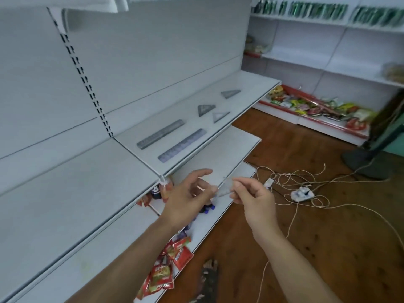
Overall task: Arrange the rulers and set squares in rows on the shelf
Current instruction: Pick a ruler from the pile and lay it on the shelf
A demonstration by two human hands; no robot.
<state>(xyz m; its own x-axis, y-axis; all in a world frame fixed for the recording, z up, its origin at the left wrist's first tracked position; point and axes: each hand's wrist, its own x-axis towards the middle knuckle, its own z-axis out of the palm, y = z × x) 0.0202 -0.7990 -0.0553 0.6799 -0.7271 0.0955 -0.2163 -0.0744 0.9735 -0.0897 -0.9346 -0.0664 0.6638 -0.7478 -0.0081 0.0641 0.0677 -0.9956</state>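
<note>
Two grey rulers lie on the white shelf (pixel 244 84): a back ruler (pixel 161 133) and a front ruler (pixel 182 145), both running lengthwise. Further right are three set squares: a dark one (pixel 205 109), a clear one (pixel 220 116) near the front edge, and a far one (pixel 230 93). In front of the shelf edge my right hand (pixel 253 196) pinches a small clear plastic piece (pixel 225 187), blurred by motion. My left hand (pixel 188 196) is beside it with fingers spread; its fingertips touch the piece's left end.
A lower shelf (pixel 229 147) carries red snack packets (pixel 172 259) and small bottles (pixel 156 192). White cords and a power strip (pixel 302 193) lie on the wooden floor. A fan base (pixel 363 162) stands right. Far shelves hold snack bags (pixel 310 106).
</note>
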